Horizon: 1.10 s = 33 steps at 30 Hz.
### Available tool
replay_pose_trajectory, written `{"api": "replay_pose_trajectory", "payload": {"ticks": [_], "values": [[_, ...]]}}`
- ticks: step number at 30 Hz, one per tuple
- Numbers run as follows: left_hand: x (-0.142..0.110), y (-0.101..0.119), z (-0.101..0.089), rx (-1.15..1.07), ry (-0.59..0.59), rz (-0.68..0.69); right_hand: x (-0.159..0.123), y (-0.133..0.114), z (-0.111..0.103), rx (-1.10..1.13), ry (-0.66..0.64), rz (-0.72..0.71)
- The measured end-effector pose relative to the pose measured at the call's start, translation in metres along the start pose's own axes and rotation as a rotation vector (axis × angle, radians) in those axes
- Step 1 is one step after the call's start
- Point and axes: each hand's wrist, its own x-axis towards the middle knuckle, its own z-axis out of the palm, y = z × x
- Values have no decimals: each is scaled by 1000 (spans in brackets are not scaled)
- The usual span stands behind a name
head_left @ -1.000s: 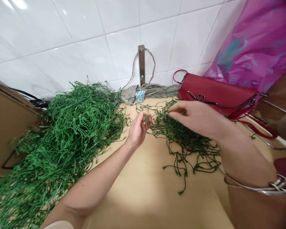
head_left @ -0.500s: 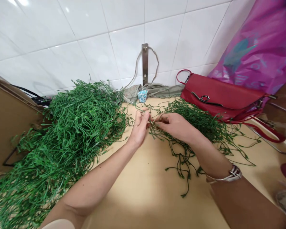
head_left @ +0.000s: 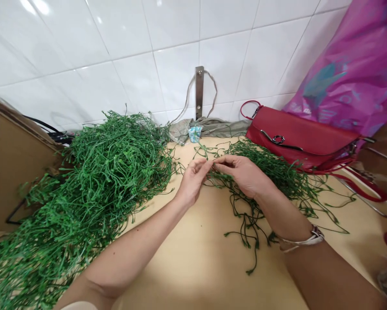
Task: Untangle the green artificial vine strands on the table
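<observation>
A large heap of thin artificial green vine strands fills the left of the tabletop, and a smaller loose tangle of the same strands lies to the right. My left hand and my right hand meet above the near end of the tangle. Their fingertips pinch a thin green strand between them. The strand is mostly hidden by my fingers. A metal bangle circles my right wrist.
The light wooden tabletop meets a white tile wall with a metal bracket. Along the wall lie a grey cloth and a red handbag. A magenta plastic bag rises behind it. Cardboard stands at left.
My right hand has moved left, away from above the tangle, and now meets my left hand at the fingertips. The tangle is spread wider to the right.
</observation>
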Motion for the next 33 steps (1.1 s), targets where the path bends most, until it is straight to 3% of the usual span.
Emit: {"api": "replay_pose_trajectory", "payload": {"ticks": [2,14,17,22,26,33], "values": [[1,1,-2,34,-92,27,0,1,0,33,-13,31],[3,2,-4,148,-139,96,-3,-2,-1,5,-48,121],[5,-1,-7,156,-132,77,-4,-5,-3,-139,-72,71],[8,-2,-10,133,-115,22,-1,-4,-5,-608,-6,-89],[7,-2,-7,77,-105,-31,-2,-6,-1,-765,15,-160],[5,3,-4,54,-138,-163,-8,-12,15,-1000,-77,-210]]}}
